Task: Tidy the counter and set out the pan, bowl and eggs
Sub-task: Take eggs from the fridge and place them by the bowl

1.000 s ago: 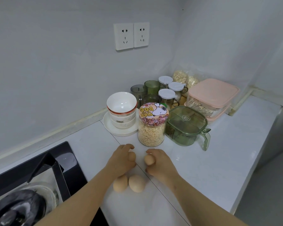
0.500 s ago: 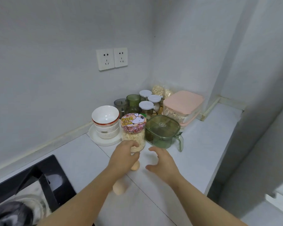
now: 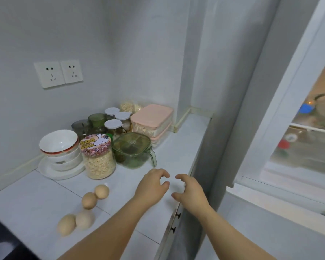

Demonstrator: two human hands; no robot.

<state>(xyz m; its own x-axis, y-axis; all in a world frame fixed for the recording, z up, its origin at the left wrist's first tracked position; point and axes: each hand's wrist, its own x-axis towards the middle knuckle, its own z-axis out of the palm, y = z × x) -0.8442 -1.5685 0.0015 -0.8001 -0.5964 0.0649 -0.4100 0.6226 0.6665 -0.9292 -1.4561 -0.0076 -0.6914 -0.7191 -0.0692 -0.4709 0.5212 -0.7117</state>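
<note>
My left hand (image 3: 152, 186) and right hand (image 3: 190, 190) hover over the table (image 3: 176, 143), fingers (image 3: 162, 172) half-curled and empty, well apart from the eggs (image 3: 89, 200).

We see soft, even, cool light; the fridge (image 3: 311, 132) glows warm and blurry; straight lines bend near edges.

Both held eggs were set down: the count of eggs (image 3: 89, 200) lying on the worktop (image 3: 36, 199) was raised from two to four, the added two touching each other near the jar side. The left hand (image 3: 152, 186) and right hand (image 3: 190, 190) were moved rightward to the worktop edge, emptied, fingers loosely curled. The view was swung right and an open fridge (image 3: 308, 128) was brought into frame.
</note>
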